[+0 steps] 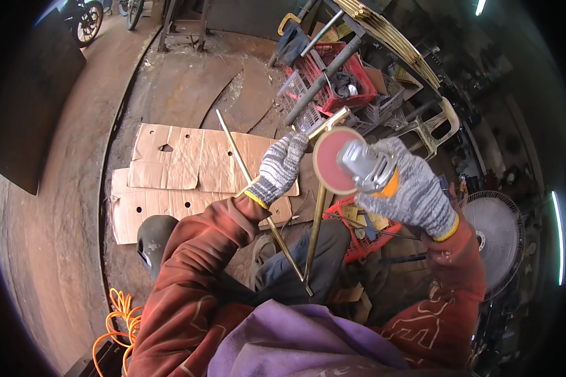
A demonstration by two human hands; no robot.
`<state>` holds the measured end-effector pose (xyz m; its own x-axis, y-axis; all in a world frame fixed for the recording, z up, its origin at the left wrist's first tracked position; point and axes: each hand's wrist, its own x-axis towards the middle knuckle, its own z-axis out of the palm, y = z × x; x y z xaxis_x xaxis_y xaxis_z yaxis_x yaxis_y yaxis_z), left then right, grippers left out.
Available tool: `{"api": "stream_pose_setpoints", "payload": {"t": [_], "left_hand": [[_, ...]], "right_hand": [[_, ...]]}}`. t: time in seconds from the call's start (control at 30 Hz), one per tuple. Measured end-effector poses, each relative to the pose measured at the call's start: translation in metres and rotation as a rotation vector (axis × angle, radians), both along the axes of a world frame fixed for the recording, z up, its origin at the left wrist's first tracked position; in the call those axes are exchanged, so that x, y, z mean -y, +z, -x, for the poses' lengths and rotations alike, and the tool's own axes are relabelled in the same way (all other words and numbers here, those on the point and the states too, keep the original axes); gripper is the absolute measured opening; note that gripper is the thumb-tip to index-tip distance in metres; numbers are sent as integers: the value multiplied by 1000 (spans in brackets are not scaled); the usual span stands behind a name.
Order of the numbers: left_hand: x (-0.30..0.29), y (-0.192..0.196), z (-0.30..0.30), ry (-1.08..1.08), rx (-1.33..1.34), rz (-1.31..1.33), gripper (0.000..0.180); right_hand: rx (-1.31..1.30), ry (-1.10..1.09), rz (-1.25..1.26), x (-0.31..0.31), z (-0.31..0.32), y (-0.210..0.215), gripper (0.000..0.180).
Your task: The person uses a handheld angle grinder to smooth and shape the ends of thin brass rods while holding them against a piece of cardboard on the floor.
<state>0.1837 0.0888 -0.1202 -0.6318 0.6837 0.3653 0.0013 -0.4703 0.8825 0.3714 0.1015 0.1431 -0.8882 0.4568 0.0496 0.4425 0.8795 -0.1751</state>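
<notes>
My left hand (280, 166), in a grey striped knit glove with a yellow cuff, is closed around a brass-coloured metal tube frame (316, 234). Two long bars of the frame slant down and meet in a V over my legs, while its upper end sticks out past my fingers. In my right hand (416, 188), gloved the same way, is an angle grinder (366, 164) with a silver head and an orange part. Its reddish disc (328, 157) overlaps the frame's upper part in view; whether they touch I cannot tell.
Flattened cardboard (195, 160) lies on the floor beyond my left arm. Red crates (365, 94) and a metal rack stand ahead to the right. A lower red crate (383, 234) and a fan (493, 242) are near my right arm. An orange cable (122, 317) coils at lower left.
</notes>
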Motion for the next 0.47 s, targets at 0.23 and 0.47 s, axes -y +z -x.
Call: {"api": "stream_pose_setpoints", "payload": {"t": [0.23,0.47], "left_hand": [[15,19,-2,-36,-122,76,32],[-11,-13,1,46,-104,42,34]], "right_hand": [[174,28,-272,23,14,5,77],[329,14,-393,32,19,11,85]]}}
